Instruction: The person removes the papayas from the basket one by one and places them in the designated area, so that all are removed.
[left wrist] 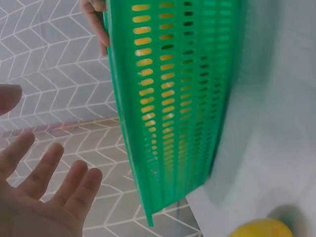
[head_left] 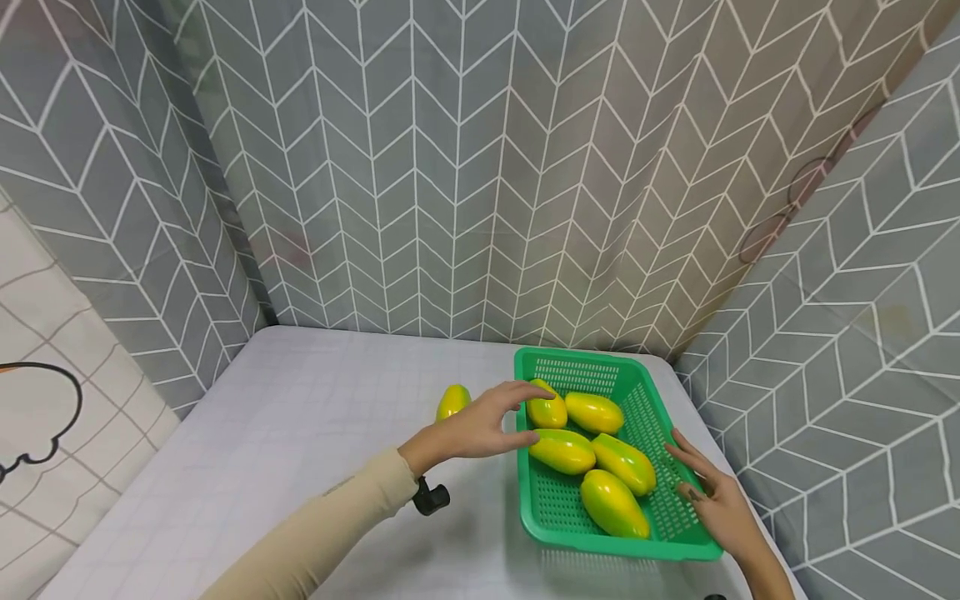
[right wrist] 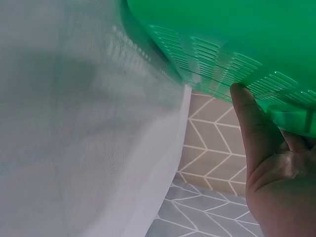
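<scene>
A green plastic basket [head_left: 528, 500] stands on the right part of the table with several yellow-green mangoes in it, such as one mango [head_left: 615, 504] near its front. My left hand [head_left: 487, 421] reaches over the basket's left rim, fingers spread and thumb apart, gripping nothing; the left wrist view shows the same hand [left wrist: 44, 197] beside the slotted wall. At the opposite side my right hand [head_left: 716, 504] holds the right rim, one finger [right wrist: 249, 123] lying along the outer wall. A single mango [head_left: 452, 402] lies on the table behind my left wrist, partly hidden.
The table [head_left: 322, 392] has a pale cloth. Patterned grey curtains [head_left: 450, 167] hang behind it and along its right side; a white curtain [head_left: 67, 400] with a line drawing hangs at the left. The basket stands near the table's right edge.
</scene>
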The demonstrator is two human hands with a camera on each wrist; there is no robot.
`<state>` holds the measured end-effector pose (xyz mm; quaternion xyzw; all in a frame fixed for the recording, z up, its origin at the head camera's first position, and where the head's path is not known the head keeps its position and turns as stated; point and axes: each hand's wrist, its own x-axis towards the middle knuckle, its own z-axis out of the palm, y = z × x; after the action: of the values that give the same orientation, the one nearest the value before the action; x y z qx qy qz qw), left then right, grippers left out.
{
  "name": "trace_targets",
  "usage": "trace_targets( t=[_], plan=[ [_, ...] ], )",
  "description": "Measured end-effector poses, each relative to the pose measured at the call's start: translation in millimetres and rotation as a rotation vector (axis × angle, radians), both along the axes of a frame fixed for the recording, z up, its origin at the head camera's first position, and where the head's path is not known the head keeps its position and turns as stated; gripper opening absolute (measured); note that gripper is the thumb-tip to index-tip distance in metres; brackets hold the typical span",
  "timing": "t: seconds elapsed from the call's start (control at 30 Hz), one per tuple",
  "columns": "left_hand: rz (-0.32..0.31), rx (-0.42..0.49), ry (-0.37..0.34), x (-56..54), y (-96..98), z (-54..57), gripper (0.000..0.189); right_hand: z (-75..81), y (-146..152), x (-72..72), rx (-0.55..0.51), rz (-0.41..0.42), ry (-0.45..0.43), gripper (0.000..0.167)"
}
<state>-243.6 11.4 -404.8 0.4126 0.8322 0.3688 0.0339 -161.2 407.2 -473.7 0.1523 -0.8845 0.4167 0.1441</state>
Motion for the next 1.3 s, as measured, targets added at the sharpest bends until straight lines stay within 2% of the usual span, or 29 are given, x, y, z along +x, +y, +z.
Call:
trace_targets(
  t=[0.3, 0.67, 1.03, 1.3],
  plan=[
    [-0.024, -0.073, -0.010, 2.0, 21.0, 0.2, 0.058, -1.0, 0, 0.0, -0.007, -0.026, -0.014, 0.054],
    [-0.028, -0.126, 0.036, 0.8, 32.4, -10.7, 0.053, 0.2, -4, 1.1, 0.006, -0.025, -0.005, 0.054],
    [-0.023, -0.165, 0.049, -6.8, 35.5, -15.6, 0.051, -0.3, -5, 0.8, -0.008, -0.027, -0.022, 0.057],
    [-0.031, -0.252, 0.086, -18.9, 44.6, -15.9, 0.049, -0.1, -6, -0.1, -0.003, -0.044, -0.049, 0.056]
  ],
)
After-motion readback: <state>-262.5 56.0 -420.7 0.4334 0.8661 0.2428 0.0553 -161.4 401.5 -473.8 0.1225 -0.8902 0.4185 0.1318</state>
